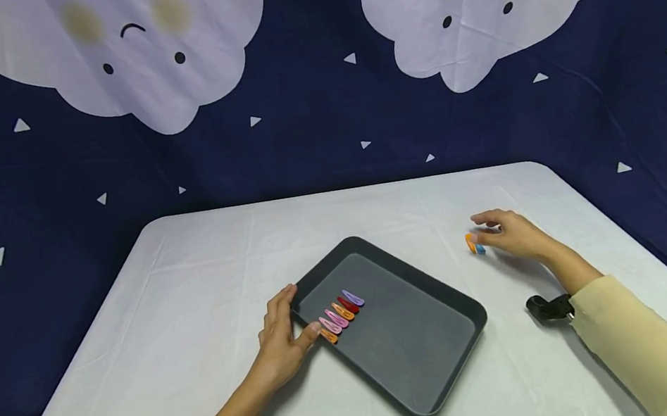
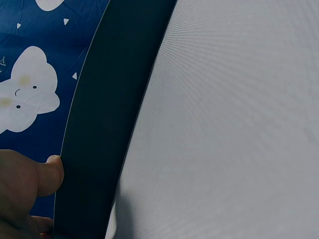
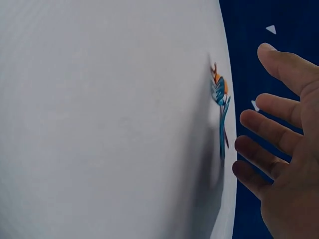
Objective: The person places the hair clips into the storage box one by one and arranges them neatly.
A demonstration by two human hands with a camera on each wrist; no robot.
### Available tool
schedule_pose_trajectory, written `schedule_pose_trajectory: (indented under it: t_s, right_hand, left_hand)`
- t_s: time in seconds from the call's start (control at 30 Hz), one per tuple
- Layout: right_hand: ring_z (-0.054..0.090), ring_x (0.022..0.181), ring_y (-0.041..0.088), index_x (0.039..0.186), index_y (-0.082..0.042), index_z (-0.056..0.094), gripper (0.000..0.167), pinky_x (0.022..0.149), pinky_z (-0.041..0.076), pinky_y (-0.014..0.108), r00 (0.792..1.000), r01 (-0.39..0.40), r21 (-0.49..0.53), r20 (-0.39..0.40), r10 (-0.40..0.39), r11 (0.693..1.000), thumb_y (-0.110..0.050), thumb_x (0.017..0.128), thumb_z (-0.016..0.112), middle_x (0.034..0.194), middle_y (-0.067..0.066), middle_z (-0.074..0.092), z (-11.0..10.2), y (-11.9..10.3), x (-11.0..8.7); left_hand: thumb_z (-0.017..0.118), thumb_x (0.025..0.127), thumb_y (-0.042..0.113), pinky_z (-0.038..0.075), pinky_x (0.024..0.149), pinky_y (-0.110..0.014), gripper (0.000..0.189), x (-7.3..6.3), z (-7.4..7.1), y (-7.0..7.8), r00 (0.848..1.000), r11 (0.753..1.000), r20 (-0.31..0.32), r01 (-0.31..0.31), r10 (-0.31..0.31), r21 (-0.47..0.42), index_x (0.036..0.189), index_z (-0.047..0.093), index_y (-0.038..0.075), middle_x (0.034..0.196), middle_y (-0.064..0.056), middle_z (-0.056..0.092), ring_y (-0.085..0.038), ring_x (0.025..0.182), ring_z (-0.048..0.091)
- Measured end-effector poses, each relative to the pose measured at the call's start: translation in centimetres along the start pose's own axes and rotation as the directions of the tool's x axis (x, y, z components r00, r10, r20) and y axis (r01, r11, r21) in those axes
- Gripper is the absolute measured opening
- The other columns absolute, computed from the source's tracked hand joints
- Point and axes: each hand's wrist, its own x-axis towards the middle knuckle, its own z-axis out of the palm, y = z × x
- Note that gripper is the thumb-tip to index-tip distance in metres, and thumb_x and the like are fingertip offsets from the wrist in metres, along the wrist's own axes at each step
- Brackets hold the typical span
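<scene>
A dark grey baking tray (image 1: 409, 339) lies at an angle on the white table. My left hand (image 1: 285, 343) holds its left corner, thumb at the near rim and fingers at the other side; the left wrist view shows the thumb (image 2: 52, 174) against the tray edge. Inside the tray, by that thumb, snap hair clips lie in a row: orange (image 1: 329, 336), pink (image 1: 330, 325), another orange (image 1: 343, 311), red (image 1: 348, 304) and purple (image 1: 353, 297) among them. My right hand (image 1: 513, 234) hovers with parted fingers close over a small pile of orange and blue hair clips (image 3: 218, 89).
The white table (image 1: 207, 268) has rounded far corners. Behind it hangs a dark blue cloth (image 1: 311, 140) printed with clouds and triangles. Black wrist mounts (image 1: 549, 309) are strapped by both sleeves.
</scene>
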Motion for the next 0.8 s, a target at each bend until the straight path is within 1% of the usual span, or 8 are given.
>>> schedule_pose_trajectory:
  t_s: [0.17,0.27,0.4,0.63,0.8]
  right_hand:
    - [0.052,0.118,0.044,0.133,0.002,0.049,0.055,0.097,0.038,0.055,1.000,-0.006,0.006,0.026,0.006,1.000,-0.030,0.090,0.062,0.126,0.028,0.057,0.1,0.5,-0.1]
    - [0.052,0.117,0.043,0.133,0.004,0.049,0.056,0.098,0.038,0.055,0.999,0.004,0.008,0.039,-0.004,1.000,-0.030,0.090,0.062,0.125,0.028,0.057,0.3,0.8,-0.2]
    - [0.056,0.114,0.042,0.130,0.005,0.050,0.055,0.095,0.040,0.053,0.999,0.023,0.000,0.031,-0.023,1.000,-0.029,0.090,0.063,0.122,0.028,0.059,0.4,1.0,-0.5]
    - [0.058,0.109,0.038,0.129,0.004,0.052,0.057,0.093,0.042,0.051,1.000,0.009,-0.028,0.025,-0.008,1.000,-0.034,0.088,0.064,0.122,0.027,0.060,0.4,0.9,-1.5]
    - [0.059,0.108,0.038,0.129,0.003,0.053,0.058,0.092,0.043,0.051,1.000,-0.002,-0.031,0.021,0.003,1.000,-0.037,0.088,0.063,0.121,0.026,0.061,0.4,0.4,-2.4]
  left_hand:
    - [0.065,0.088,0.017,0.020,0.096,-0.056,0.072,0.0,0.0,0.0,1.000,1.000,0.002,-0.005,0.005,0.005,0.146,0.026,0.001,0.152,-0.014,0.023,-0.036,0.137,0.023]
    - [0.064,0.088,0.018,0.020,0.096,-0.056,0.070,0.0,0.0,0.0,1.000,1.000,0.005,-0.012,0.012,0.011,0.146,0.026,0.001,0.152,-0.014,0.024,-0.036,0.137,0.024]
    - [0.064,0.089,0.018,0.020,0.096,-0.057,0.070,0.0,0.0,0.1,1.000,1.000,0.006,-0.014,0.014,0.013,0.146,0.026,0.001,0.152,-0.014,0.024,-0.036,0.137,0.023]
    - [0.064,0.089,0.018,0.020,0.097,-0.057,0.070,0.1,-0.1,0.1,1.000,1.000,0.011,-0.002,0.002,0.014,0.146,0.026,0.002,0.152,-0.013,0.024,-0.036,0.136,0.024]
    - [0.064,0.089,0.018,0.020,0.097,-0.057,0.071,0.1,-0.1,0.1,1.000,1.000,0.014,0.000,0.000,0.015,0.146,0.026,0.002,0.152,-0.013,0.023,-0.036,0.137,0.023]
